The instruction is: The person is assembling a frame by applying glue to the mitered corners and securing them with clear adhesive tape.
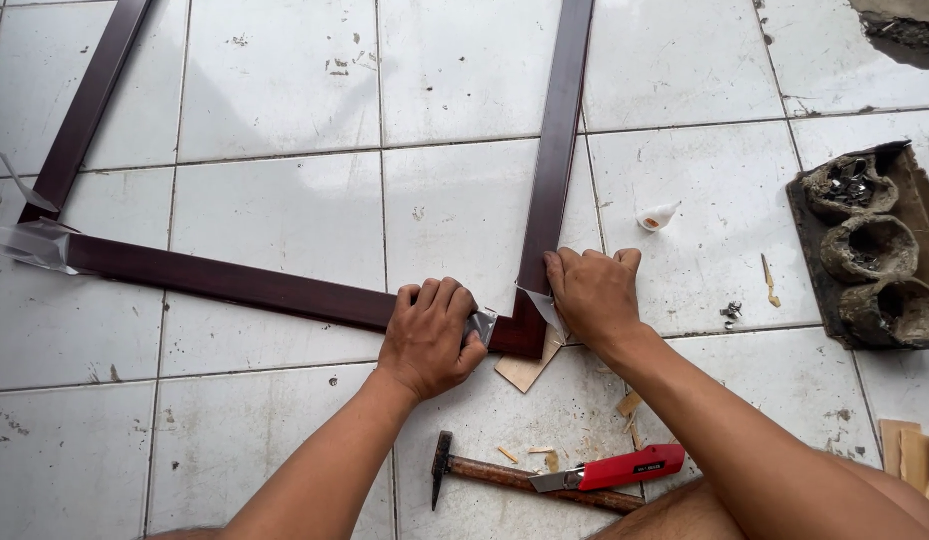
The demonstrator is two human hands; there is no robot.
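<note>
— White floor tiles (285,210), scuffed and spotted, carry everything. What is laid out on them?

— A dark brown frame (235,285), its long strips lying flat. Two strips meet at a corner (520,335) right in front of the person, and a far corner on the left is wrapped in clear tape (30,245).

— And the hands?

— Left hand (430,335) is curled into a loose fist over the horizontal strip, pressing down on it just beside the corner, with a bit of shiny tape (482,325) showing at the thumb. Right hand (595,295) lies knuckles up on the end of the upright strip, fingers bent against it, pinching another flap of tape there. Whether either hand fully grips the tape I cannot tell; both are clenched on the wood.

— Why hold it that way?

— It looks to me like both strips are being pushed together so the corner joint stays tight while tape goes round it. A thin wooden scrap (525,368) sits under the corner, likely as a pad.

— Tools?

— A hammer (515,478) and a red utility knife (610,468) lie near the person, within reach. A small white glue tube (658,216) lies right of the upright strip, and a grimy tray (870,250) with cups of nails sits at the far right.
</note>
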